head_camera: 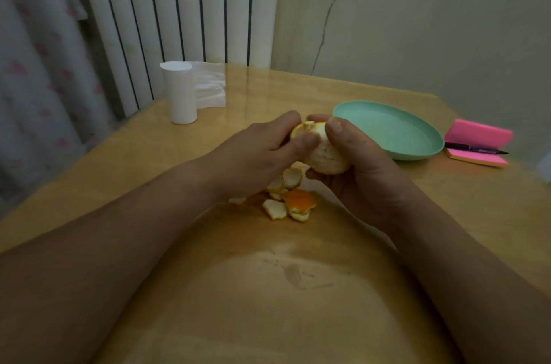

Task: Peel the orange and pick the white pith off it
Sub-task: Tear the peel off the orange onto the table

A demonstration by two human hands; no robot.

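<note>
Left hand [256, 152] and right hand [357, 160] brought together just above a glossy wooden surface [268, 289], both clamped on one orange [325, 155] held between them. Left fingers curled over the far side of the fruit, left thumb laid across its near face. Right palm cupped underneath, right thumb pressed down on top. Mostly stripped to pale, pith-covered flesh, with a strip of bright rind [308, 126] clinging at the top.

Directly below the hands, lying on the surface, a small heap of torn peel scraps [293, 199], most showing their white inner sides, one turned orange side up; part of the heap hidden behind the left hand. Bare forearms reaching in from the two lower corners.

To the right of the hands, near but apart, a shallow mint-green plate [387, 128]. Just past the plate's right edge, a pink pad of sticky notes [477, 134] with a dark pen [474, 149] lying across it.

Farther back on the left, an upright white roll of tissue [179, 92], with loose white paper sheets [210, 86] just beside it. Behind the surface, a white ribbed radiator [179, 5], a patterned curtain [35, 65] at far left, and a pale wall with a long thin crack [331, 11] on the right
</note>
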